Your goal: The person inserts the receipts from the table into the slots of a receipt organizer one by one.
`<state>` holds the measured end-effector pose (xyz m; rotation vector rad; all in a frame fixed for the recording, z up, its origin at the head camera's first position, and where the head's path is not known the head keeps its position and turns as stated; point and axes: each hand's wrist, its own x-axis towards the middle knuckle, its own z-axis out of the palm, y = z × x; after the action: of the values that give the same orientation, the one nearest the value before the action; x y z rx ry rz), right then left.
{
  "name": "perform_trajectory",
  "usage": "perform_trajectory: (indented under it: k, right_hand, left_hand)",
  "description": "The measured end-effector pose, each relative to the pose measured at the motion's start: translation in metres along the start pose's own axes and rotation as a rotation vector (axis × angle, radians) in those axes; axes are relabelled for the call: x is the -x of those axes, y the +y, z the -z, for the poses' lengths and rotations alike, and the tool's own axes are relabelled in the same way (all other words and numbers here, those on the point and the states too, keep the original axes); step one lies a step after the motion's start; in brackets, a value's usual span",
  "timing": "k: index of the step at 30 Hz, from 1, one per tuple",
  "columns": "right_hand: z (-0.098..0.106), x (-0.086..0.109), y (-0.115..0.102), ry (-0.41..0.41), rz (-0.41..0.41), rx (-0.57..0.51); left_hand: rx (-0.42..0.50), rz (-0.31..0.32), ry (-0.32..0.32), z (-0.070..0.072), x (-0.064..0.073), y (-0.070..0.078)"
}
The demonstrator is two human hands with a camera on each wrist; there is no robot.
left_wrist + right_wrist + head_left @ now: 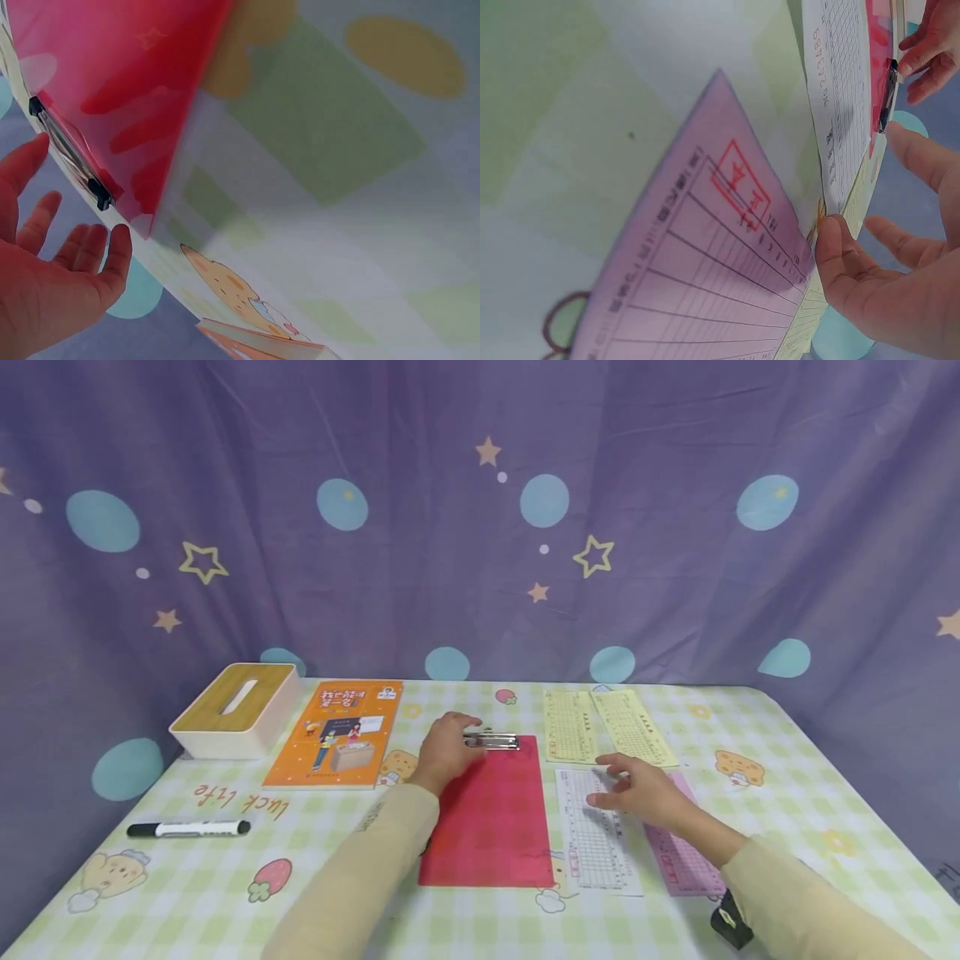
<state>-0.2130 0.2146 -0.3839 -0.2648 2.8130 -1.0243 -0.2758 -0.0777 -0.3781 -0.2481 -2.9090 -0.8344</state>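
A red clipboard [491, 827] lies on the table with its metal clip [491, 741] at the far end. My left hand [450, 747] hovers beside the clip, fingers spread and holding nothing; in the left wrist view the fingertips [120, 236] are just off the clip's end. Over the white form [597, 839], right of the clipboard, is my right hand [641, 789], its fingers loosely bent with nothing between them. Under that forearm lies a pink form [686, 852], partly hidden. Two yellow forms [570, 727] lie beyond the right hand.
At the left back stand a tissue box [236, 710] with a wooden lid and an orange book [337, 735] lying flat. A black-and-white marker [187, 829] lies at the left front. A small black object [730, 922] is partly under the right sleeve. A purple curtain [435, 585] hangs behind the table.
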Motion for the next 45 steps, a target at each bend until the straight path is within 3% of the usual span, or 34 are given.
perform_trajectory:
  k: [6, 15, 22, 32, 45]
  right_hand:
    - [-0.001, 0.0, -0.005, -0.001, -0.018, 0.025]
    - [-0.005, 0.0, -0.004, 0.001, -0.021, 0.079]
    - [-0.007, 0.002, -0.004, -0.009, 0.001, 0.124]
    - [-0.008, 0.001, -0.002, -0.015, 0.013, 0.166]
    - [-0.007, 0.004, -0.006, -0.016, -0.001, 0.157]
  left_hand:
    - [-0.006, -0.001, -0.007, -0.006, -0.004, 0.001]
    - [-0.006, 0.057, -0.036, -0.012, -0.01, 0.002]
    - [-0.056, 0.094, -0.057, -0.017, -0.011, 0.003]
    - [-0.118, 0.101, -0.039, -0.016, -0.008, 0.007]
    - [-0.149, 0.155, -0.082, -0.013, -0.009, 0.007]
